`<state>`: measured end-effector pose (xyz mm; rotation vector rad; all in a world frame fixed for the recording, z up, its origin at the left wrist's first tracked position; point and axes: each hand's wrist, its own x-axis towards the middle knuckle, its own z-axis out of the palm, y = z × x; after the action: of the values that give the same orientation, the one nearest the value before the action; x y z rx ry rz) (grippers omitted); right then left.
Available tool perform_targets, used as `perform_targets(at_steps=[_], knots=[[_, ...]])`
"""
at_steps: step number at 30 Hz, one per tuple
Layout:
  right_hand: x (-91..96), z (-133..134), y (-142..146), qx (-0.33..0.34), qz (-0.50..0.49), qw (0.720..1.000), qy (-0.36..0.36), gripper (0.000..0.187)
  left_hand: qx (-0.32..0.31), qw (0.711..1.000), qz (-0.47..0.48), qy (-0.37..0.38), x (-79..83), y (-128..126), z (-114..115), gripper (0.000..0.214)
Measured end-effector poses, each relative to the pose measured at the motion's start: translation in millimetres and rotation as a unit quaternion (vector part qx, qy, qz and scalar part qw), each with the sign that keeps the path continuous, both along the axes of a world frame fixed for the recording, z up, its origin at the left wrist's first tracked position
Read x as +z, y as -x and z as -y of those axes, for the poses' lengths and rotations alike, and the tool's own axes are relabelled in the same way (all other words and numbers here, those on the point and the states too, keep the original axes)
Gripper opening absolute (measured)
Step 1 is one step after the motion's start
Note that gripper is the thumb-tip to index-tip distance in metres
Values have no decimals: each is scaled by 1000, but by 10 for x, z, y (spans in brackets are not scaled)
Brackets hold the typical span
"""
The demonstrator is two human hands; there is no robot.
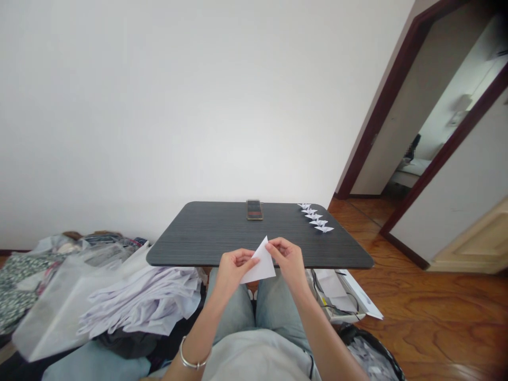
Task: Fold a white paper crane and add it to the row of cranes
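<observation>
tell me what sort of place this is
Most likely a room in a private home: a wooden floor, a dark-framed doorway, and beyond it what looks like a bed.

The dark grey woodgrain tabletop [198,238] lies directly ahead of the left hand [237,270] and right hand [288,259], giving them room to pass forward over it. Farther ahead stands a dark rectangular phone [254,209], and ahead and rightward runs a row of small white origami cranes [315,218]. Below and left of the left hand, a heap of white paper sheets [143,301] blocks the way. Below and right of the right hand lies a white box with black cable [337,296].
</observation>
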<state>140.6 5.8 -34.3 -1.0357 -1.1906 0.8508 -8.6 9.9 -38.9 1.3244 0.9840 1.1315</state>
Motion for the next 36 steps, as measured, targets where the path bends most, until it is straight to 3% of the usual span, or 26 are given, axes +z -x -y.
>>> perform_targets(at_steps=[9, 15, 36], knots=[[20, -16, 7, -32, 23, 999, -28, 21, 2, 1000, -15, -22, -8, -29, 18, 24], [5, -23, 3, -21, 2, 1000, -24, 20, -7, 1000, 19, 23, 46, -47, 25, 28], [56, 7, 45, -3, -24, 999, -21, 18, -9, 999, 39, 30, 96, -90, 55, 23]])
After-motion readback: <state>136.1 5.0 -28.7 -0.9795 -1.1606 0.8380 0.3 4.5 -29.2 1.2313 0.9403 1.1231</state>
